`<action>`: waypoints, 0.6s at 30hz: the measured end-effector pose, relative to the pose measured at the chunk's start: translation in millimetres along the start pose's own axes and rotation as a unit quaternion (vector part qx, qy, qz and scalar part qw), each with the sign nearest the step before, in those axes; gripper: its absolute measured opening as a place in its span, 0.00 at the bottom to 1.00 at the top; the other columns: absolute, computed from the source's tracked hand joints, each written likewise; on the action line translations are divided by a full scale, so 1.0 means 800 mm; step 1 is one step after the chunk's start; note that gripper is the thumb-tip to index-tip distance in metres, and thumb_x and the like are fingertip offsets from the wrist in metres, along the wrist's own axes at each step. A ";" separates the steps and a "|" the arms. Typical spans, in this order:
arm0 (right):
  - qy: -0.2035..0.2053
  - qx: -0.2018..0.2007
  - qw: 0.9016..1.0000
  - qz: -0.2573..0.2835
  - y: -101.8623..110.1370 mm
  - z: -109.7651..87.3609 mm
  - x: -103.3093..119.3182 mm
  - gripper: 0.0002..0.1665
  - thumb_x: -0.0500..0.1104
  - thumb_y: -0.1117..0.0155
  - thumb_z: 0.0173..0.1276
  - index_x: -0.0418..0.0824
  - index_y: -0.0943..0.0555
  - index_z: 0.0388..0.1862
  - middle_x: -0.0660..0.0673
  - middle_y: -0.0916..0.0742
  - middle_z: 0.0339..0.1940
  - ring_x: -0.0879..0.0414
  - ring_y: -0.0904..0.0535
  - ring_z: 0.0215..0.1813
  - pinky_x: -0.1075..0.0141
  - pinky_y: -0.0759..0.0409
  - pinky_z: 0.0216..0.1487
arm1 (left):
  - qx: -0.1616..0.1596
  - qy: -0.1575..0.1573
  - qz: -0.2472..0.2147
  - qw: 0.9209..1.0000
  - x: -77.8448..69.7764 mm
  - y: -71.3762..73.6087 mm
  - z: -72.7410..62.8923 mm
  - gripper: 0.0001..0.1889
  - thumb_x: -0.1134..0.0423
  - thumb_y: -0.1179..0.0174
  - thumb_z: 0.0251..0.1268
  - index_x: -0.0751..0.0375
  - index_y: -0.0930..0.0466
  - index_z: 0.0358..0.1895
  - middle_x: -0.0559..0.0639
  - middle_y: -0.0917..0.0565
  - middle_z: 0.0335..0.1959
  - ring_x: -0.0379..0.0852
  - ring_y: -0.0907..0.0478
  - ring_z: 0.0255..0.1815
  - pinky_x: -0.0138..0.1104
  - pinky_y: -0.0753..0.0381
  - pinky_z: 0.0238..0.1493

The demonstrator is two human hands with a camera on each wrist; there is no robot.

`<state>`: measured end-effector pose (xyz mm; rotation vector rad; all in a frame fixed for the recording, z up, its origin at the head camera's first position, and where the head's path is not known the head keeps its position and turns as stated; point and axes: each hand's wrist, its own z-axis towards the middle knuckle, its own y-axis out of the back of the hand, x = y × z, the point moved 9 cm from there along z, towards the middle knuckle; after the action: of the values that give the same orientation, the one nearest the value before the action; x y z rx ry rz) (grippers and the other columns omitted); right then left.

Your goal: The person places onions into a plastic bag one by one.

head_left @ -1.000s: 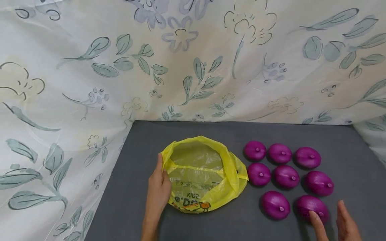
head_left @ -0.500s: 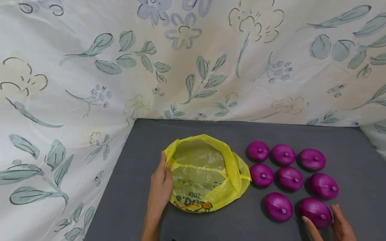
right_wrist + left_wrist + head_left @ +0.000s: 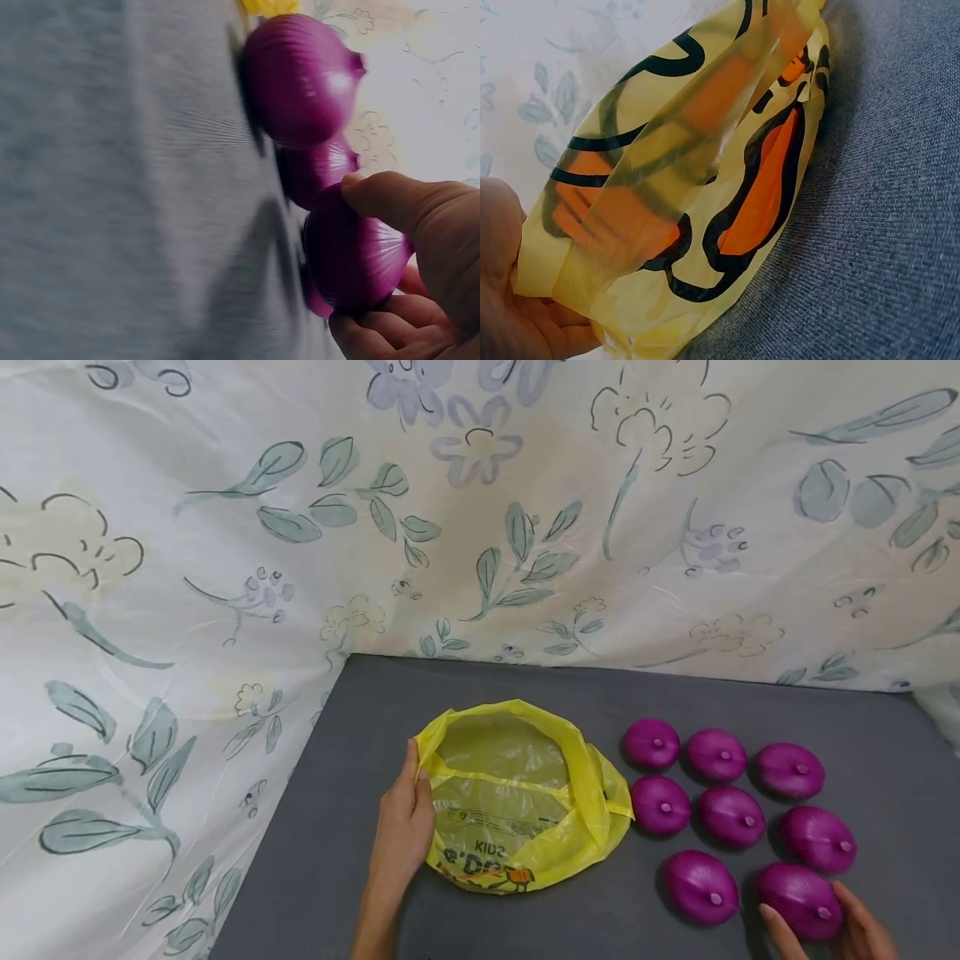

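Observation:
A yellow plastic bag point(image 3: 517, 827) with printed lettering lies on its side, its wide mouth facing the person. My left hand point(image 3: 405, 827) pinches the left edge of its rim; in the left wrist view the thumb and curled fingers point(image 3: 562, 326) have the thin plastic point(image 3: 727, 187) between them. At the lower right, my right hand point(image 3: 866, 935) grips a purple onion point(image 3: 800, 900), thumb on one side and fingers on the other. The right wrist view shows this onion point(image 3: 352, 251) between thumb and fingers, close over the cloth.
Several more purple onions point(image 3: 731, 816) sit in loose rows right of the bag, the nearest one point(image 3: 701, 887) just left of the gripped onion. Dark grey cloth point(image 3: 562, 918) covers the table. A floral curtain point(image 3: 450, 568) hangs behind and to the left.
The right hand has closed in from the right around the front onion and now grips it. The left hand keeps its hold on the bag. The head view has shifted slightly.

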<state>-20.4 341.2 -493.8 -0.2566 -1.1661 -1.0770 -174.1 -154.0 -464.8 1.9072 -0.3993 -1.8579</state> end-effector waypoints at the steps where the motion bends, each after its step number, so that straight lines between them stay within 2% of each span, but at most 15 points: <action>1: -0.003 -0.002 1.000 -0.002 0.002 0.002 0.001 0.51 0.19 0.19 0.45 0.41 0.19 0.72 0.69 0.16 0.56 0.77 0.20 0.54 0.84 0.26 0.56 | 0.000 0.000 0.002 1.000 0.000 0.000 0.000 0.31 0.58 0.58 0.91 0.45 0.56 0.87 0.44 0.38 0.14 0.40 0.46 0.09 0.37 0.35 0.18; 3: -0.007 -0.004 1.000 -0.007 0.004 0.006 0.006 0.51 0.20 0.19 0.46 0.44 0.19 0.72 0.69 0.16 0.57 0.77 0.20 0.54 0.84 0.26 0.56 | -0.001 -0.003 0.007 1.000 0.000 0.001 0.000 0.31 0.58 0.58 0.91 0.46 0.56 0.87 0.43 0.38 0.14 0.39 0.46 0.10 0.37 0.34 0.20; 7: 0.001 0.001 1.000 0.004 0.006 0.016 0.027 0.51 0.19 0.20 0.47 0.42 0.19 0.72 0.58 0.14 0.63 0.73 0.18 0.57 0.83 0.25 0.58 | 0.005 -0.004 0.012 1.000 -0.003 -0.002 -0.001 0.31 0.59 0.58 0.90 0.48 0.57 0.87 0.43 0.38 0.14 0.39 0.45 0.10 0.37 0.34 0.21; 8: -0.008 0.000 1.000 0.003 0.006 0.018 0.033 0.50 0.21 0.19 0.49 0.44 0.19 0.73 0.56 0.14 0.65 0.73 0.19 0.58 0.83 0.26 0.59 | 0.007 -0.004 0.014 1.000 -0.003 -0.002 -0.001 0.31 0.59 0.58 0.90 0.49 0.57 0.87 0.43 0.38 0.14 0.39 0.45 0.10 0.37 0.34 0.21; 10: -0.038 0.002 0.999 -0.001 0.006 0.023 0.044 0.49 0.24 0.19 0.53 0.48 0.21 0.75 0.52 0.16 0.69 0.71 0.20 0.62 0.82 0.27 0.61 | 0.012 0.000 0.013 1.000 -0.003 -0.003 -0.003 0.31 0.59 0.58 0.91 0.50 0.57 0.88 0.43 0.38 0.14 0.40 0.45 0.10 0.37 0.34 0.20; 11: -0.046 0.019 0.999 -0.004 0.003 0.028 0.050 0.48 0.23 0.22 0.56 0.47 0.22 0.76 0.50 0.17 0.72 0.70 0.21 0.65 0.82 0.28 0.62 | 0.012 0.002 0.013 1.000 -0.003 -0.002 -0.003 0.31 0.59 0.58 0.91 0.50 0.58 0.88 0.43 0.38 0.15 0.40 0.45 0.10 0.37 0.34 0.21; 13: -0.119 0.034 0.992 -0.004 -0.004 0.038 0.058 0.48 0.29 0.20 0.60 0.53 0.24 0.78 0.51 0.20 0.75 0.68 0.24 0.70 0.83 0.31 0.64 | 0.011 0.005 0.013 1.000 -0.002 -0.001 -0.004 0.31 0.59 0.58 0.91 0.49 0.58 0.88 0.43 0.38 0.15 0.40 0.46 0.10 0.37 0.34 0.21; 15: -0.185 0.063 0.981 -0.014 -0.016 0.047 0.069 0.48 0.38 0.19 0.64 0.59 0.28 0.80 0.54 0.25 0.79 0.66 0.28 0.76 0.83 0.34 0.65 | 0.008 0.006 0.011 1.000 -0.003 0.002 -0.003 0.32 0.60 0.58 0.90 0.49 0.58 0.88 0.44 0.38 0.15 0.40 0.45 0.10 0.38 0.33 0.23; 17: -0.195 0.077 0.977 -0.023 -0.028 0.052 0.094 0.47 0.42 0.17 0.63 0.62 0.27 0.79 0.53 0.24 0.78 0.65 0.28 0.75 0.82 0.31 0.63 | 0.006 0.006 0.014 1.000 -0.004 0.003 -0.002 0.32 0.60 0.59 0.90 0.49 0.59 0.88 0.44 0.38 0.15 0.40 0.45 0.11 0.38 0.34 0.23; 18: -0.206 0.067 0.976 -0.025 -0.033 0.051 0.108 0.48 0.46 0.14 0.59 0.65 0.25 0.77 0.54 0.23 0.76 0.66 0.26 0.73 0.82 0.30 0.61 | 0.006 0.007 0.014 1.000 -0.004 0.003 -0.001 0.32 0.60 0.59 0.90 0.48 0.59 0.88 0.44 0.38 0.15 0.40 0.46 0.11 0.38 0.33 0.23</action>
<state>-67.5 307.7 -413.5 -0.3574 -1.6172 -1.0109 -173.2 -154.6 -460.4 1.9124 -0.4313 -1.8277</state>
